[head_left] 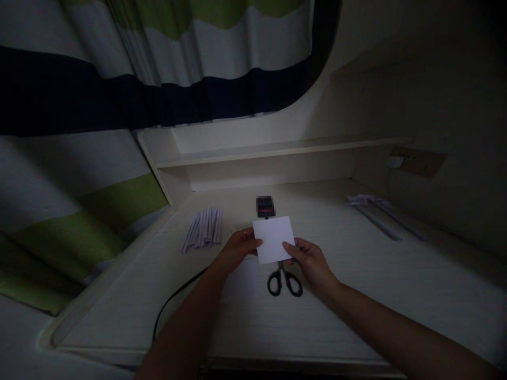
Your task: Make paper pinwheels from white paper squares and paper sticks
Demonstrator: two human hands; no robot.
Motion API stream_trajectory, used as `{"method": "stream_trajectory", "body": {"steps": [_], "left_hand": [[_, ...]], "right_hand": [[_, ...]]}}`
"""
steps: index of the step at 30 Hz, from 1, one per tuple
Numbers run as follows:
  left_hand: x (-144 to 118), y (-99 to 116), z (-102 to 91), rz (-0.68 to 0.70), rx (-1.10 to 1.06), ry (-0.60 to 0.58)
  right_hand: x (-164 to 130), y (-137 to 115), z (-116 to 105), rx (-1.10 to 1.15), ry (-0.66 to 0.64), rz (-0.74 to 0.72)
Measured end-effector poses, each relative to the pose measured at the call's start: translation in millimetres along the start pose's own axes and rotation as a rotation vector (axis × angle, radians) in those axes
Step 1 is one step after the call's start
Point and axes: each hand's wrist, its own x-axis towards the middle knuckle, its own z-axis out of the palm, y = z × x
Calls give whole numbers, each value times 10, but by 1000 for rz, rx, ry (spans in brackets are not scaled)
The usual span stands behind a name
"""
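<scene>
A small white square sheet of paper (274, 238) is held up above the desk between both hands. My left hand (238, 248) pinches its left edge, and a ring shows on one finger. My right hand (309, 262) pinches its lower right corner. Black-handled scissors (284, 281) lie on the desk (356, 295) just under the paper, between my wrists, with their blades hidden behind the sheet.
Several rolled white paper sticks (203, 228) lie in a row at the left. A small dark device (265, 206) stands behind the paper. More paper strips (376, 211) lie at the far right. A black cable (174, 298) runs off the front left. A shelf (277, 150) and striped curtain (119, 89) are behind.
</scene>
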Motion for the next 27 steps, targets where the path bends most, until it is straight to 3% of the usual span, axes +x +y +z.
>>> {"method": "stream_trajectory", "body": {"steps": [10,27], "left_hand": [[-11,23,-3,20,-97,58],[-4,22,44,24,72,51]], "right_hand": [[-15,-23,-21,-12,9,-5],[-68,-65,52,-165,72,-48]]}}
